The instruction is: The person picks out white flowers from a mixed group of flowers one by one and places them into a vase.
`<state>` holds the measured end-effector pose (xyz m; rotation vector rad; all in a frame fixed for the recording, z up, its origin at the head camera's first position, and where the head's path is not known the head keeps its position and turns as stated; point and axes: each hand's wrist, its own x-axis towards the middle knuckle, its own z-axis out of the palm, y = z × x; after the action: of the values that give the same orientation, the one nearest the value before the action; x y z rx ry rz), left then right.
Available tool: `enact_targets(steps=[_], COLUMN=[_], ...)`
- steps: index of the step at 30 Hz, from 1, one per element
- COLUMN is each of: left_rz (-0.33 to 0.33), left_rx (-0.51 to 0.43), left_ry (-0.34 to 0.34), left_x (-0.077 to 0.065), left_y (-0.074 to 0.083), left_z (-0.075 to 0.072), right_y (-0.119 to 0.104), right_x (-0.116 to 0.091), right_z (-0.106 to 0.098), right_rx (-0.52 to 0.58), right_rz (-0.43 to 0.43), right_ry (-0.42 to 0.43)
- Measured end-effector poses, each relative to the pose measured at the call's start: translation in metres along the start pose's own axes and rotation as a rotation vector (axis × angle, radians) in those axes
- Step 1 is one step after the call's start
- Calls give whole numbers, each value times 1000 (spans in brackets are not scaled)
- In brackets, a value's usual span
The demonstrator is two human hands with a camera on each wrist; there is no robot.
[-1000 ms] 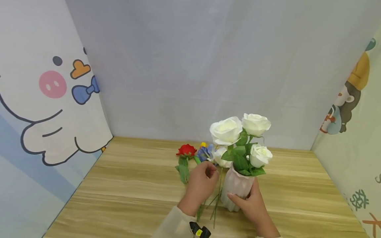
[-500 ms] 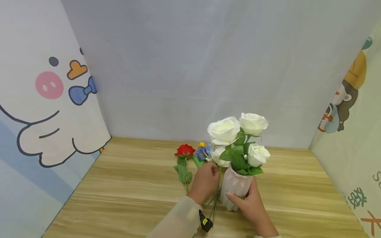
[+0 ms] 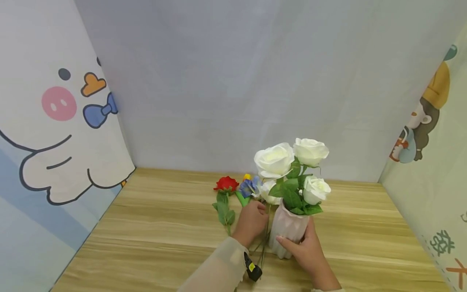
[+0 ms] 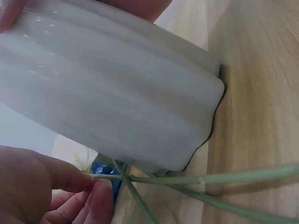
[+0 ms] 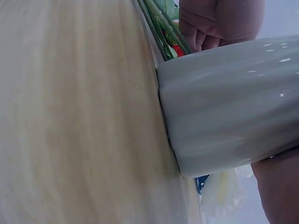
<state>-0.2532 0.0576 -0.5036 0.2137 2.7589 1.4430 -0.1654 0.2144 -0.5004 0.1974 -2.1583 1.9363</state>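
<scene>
My right hand (image 3: 309,252) grips a pale, ribbed ceramic vase (image 3: 289,228) by its side, thumb across the front. Three white roses (image 3: 274,160) with green leaves stand up out of it. In the left wrist view, the vase's scalloped base meets the wooden surface. Left of the vase, my left hand (image 3: 251,221) pinches a thin green stem (image 4: 238,176) between thumb and fingertips; other stems cross it there. Another white flower (image 3: 269,192) lies just beyond that hand, partly behind the vase's roses.
Behind my left hand lie a red flower (image 3: 227,184) with a leafy stem, a blue flower (image 3: 249,186) and a small yellow bloom (image 3: 247,177). A pale cloth backdrop (image 3: 204,101) rises behind the wooden table (image 3: 153,227), with printed cloths at both sides.
My left hand has moved slightly right and lowered, its fingers closing onto a stem. The right hand still holds the vase in place. The head view has shifted slightly.
</scene>
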Motion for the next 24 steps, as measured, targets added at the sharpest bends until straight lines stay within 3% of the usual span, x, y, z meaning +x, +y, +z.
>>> enact_targets(steps=[12,18,24], left_rz=[24,-27,-83], left_rx=[-128,-244,-439], left_ry=[-66,-105,-136], left_x=[8,11,11], left_y=[-5,-10,-6], left_z=[2,3,-9], right_y=[-4,0,1], right_x=[-1,1,1], right_z=[0,1,0], right_rx=[-12,-9,-12], right_rz=[-16,-13,7], right_ry=[-16,-16,5])
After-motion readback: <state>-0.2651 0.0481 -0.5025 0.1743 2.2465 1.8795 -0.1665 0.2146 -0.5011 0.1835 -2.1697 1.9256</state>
